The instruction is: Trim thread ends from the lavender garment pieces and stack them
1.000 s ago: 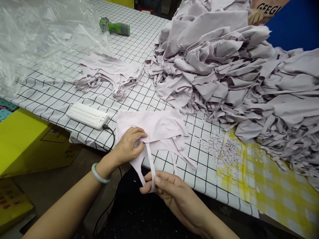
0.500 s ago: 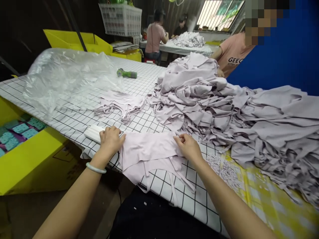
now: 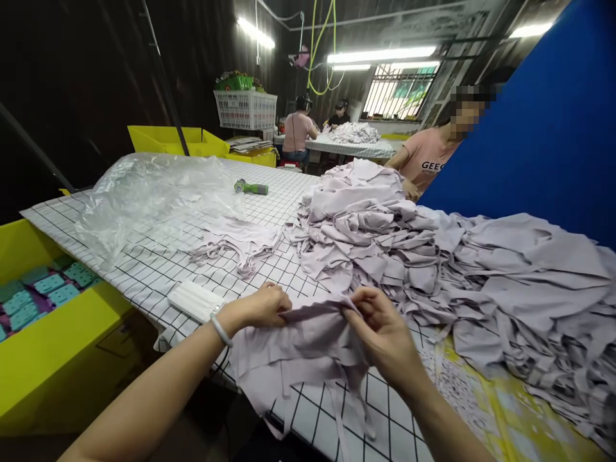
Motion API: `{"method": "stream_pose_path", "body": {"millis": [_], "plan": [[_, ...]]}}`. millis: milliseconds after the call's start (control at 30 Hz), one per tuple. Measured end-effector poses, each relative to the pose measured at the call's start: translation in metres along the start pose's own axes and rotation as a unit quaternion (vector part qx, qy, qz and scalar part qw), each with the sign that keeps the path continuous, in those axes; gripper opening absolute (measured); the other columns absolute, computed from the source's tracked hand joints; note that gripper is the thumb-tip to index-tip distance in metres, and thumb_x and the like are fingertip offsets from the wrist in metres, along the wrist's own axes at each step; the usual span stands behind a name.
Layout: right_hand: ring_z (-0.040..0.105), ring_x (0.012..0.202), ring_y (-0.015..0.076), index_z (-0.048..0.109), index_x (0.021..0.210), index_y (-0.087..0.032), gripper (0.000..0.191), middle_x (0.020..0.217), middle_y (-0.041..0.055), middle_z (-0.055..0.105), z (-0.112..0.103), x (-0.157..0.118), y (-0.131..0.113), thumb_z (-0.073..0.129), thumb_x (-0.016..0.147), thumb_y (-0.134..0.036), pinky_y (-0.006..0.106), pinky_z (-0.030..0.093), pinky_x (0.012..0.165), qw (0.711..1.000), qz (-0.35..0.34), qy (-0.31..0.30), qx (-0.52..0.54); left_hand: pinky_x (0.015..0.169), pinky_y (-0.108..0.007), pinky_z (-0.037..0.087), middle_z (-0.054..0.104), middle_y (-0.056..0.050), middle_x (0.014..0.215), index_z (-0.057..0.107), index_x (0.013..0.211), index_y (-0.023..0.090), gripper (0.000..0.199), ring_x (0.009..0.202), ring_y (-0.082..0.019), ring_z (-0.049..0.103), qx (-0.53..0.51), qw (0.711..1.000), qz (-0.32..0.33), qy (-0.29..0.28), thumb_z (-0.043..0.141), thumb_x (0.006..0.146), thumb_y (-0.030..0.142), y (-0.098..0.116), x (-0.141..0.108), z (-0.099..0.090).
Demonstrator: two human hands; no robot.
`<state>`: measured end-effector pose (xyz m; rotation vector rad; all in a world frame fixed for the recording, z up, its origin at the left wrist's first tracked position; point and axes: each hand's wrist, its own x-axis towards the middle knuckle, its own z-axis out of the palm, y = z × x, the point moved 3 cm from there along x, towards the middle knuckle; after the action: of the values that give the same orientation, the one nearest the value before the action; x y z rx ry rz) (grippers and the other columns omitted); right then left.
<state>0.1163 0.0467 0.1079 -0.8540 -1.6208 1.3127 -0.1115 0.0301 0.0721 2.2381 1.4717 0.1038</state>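
Note:
A pale lilac strappy top (image 3: 303, 346) is stretched between my hands at the table's near edge, its thin straps hanging down. My left hand (image 3: 269, 305) is closed on its upper edge, fingers curled, with a pale bangle at the wrist. At the upper right corner my right hand (image 3: 385, 324) pinches the fabric between thumb and fingers. The top's upper edge is lifted and folds toward me. Beyond my left hand lies another lilac top (image 3: 240, 240), flat on the checked tablecloth (image 3: 283, 276). A white ridged block (image 3: 195, 300) sits beside my left wrist.
A tall heap of lilac garments (image 3: 370, 224) fills the right side. Clear plastic sheeting (image 3: 158, 192) and a green round-headed tool (image 3: 251, 187) lie farther back. A yellow box (image 3: 62, 359) stands at left. A co-worker (image 3: 428, 157) is behind the heap, beside a blue panel (image 3: 539, 135).
My hands have moved closer together and raised the top's upper edge off the table. Left-hand fingers now curl round the edge. The camera view has tilted upward.

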Motion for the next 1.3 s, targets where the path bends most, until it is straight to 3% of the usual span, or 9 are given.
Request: {"method": "stream_pose_path", "body": {"millis": [200,367,500,667,767,867,1000,1167,1300], "plan": [[0.068,0.073,0.0171,0.062,0.098,-0.024,0.031,0.084,0.0034,0.070,-0.016,0.016,-0.061,0.079,0.077,-0.041,0.023,0.053,0.056,0.996,-0.061,0.049,0.035,0.086,-0.032,0.051,0.069,-0.004,0.100,0.066,0.092,0.020,0.015,0.097,-0.021,0.064,-0.304,0.949,-0.045,0.075,0.068,0.081,0.031,-0.023,-0.087,-0.035],[0.068,0.075,0.0166,0.063,0.104,-0.026,0.033,0.082,0.0011,0.070,0.014,0.062,-0.090,0.078,0.078,-0.038,0.025,0.055,0.061,0.984,-0.154,0.070,0.046,0.082,-0.031,0.054,0.066,-0.006,0.100,0.064,0.084,0.019,0.021,0.099,-0.022,0.062,-0.349,0.889,-0.073,0.286,0.074,0.078,0.037,-0.059,-0.126,-0.093],[0.066,0.076,0.0152,0.063,0.107,-0.025,0.036,0.081,0.0002,0.069,0.048,0.096,-0.075,0.078,0.078,-0.038,0.024,0.054,0.064,0.984,-0.136,0.075,0.092,0.082,-0.031,0.054,0.067,-0.006,0.098,0.065,0.080,0.019,0.027,0.095,-0.023,0.064,-0.338,0.877,-0.113,0.321,0.080,0.072,0.039,-0.100,-0.147,-0.135],[0.062,0.068,0.0143,0.059,0.108,-0.022,0.039,0.080,0.0000,0.066,0.101,0.123,-0.016,0.075,0.078,-0.042,0.024,0.052,0.058,0.989,-0.008,0.002,0.145,0.062,-0.025,0.053,0.065,-0.002,0.080,0.060,0.091,0.020,0.042,0.072,-0.016,0.063,-0.431,0.821,-0.179,0.329,0.087,0.064,0.036,-0.167,-0.169,-0.167],[0.057,0.062,0.0129,0.056,0.106,-0.021,0.038,0.076,-0.0019,0.062,0.132,0.154,0.020,0.070,0.079,-0.045,0.025,0.050,0.056,0.987,0.044,-0.030,0.152,0.060,-0.022,0.050,0.065,-0.001,0.085,0.061,0.099,0.020,0.050,0.071,-0.013,0.062,-0.443,0.793,-0.226,0.350,0.089,0.060,0.032,-0.218,-0.154,-0.186],[0.052,0.057,0.0127,0.054,0.107,-0.021,0.032,0.073,-0.0037,0.058,0.152,0.205,0.055,0.057,0.084,-0.042,0.025,0.048,0.055,0.998,0.051,-0.007,0.048,0.065,-0.024,0.051,0.067,-0.003,0.087,0.065,0.099,0.018,0.053,0.076,-0.015,0.064,-0.404,0.792,-0.286,0.357,0.090,0.054,0.029,-0.270,-0.109,-0.198],[0.054,0.063,0.0167,0.057,0.104,-0.019,0.027,0.076,0.0006,0.060,0.160,0.271,0.102,0.044,0.082,-0.026,0.028,0.045,0.060,0.984,0.066,0.043,-0.159,0.071,-0.027,0.052,0.067,-0.003,0.083,0.066,0.095,0.013,0.044,0.078,-0.017,0.064,-0.339,0.786,-0.361,0.370,0.088,0.059,0.024,-0.327,-0.035,-0.182],[0.059,0.077,0.0229,0.062,0.096,-0.019,0.026,0.076,0.0050,0.064,0.163,0.301,0.139,0.044,0.077,-0.014,0.032,0.043,0.073,0.963,0.086,0.028,-0.254,0.077,-0.035,0.056,0.067,-0.006,0.098,0.064,0.102,0.012,0.024,0.085,-0.017,0.065,-0.244,0.783,-0.445,0.360,0.064,0.093,0.034,-0.366,0.017,-0.148],[0.061,0.093,0.0257,0.060,0.113,-0.017,0.035,0.096,0.0112,0.069,0.164,0.304,0.146,0.043,0.083,-0.012,0.033,0.042,0.083,0.948,0.090,0.022,-0.304,0.076,-0.031,0.052,0.068,-0.003,0.091,0.065,0.096,0.013,0.026,0.083,-0.018,0.065,-0.190,0.799,-0.459,0.339,0.074,0.082,0.034,-0.378,0.023,-0.147]]}}
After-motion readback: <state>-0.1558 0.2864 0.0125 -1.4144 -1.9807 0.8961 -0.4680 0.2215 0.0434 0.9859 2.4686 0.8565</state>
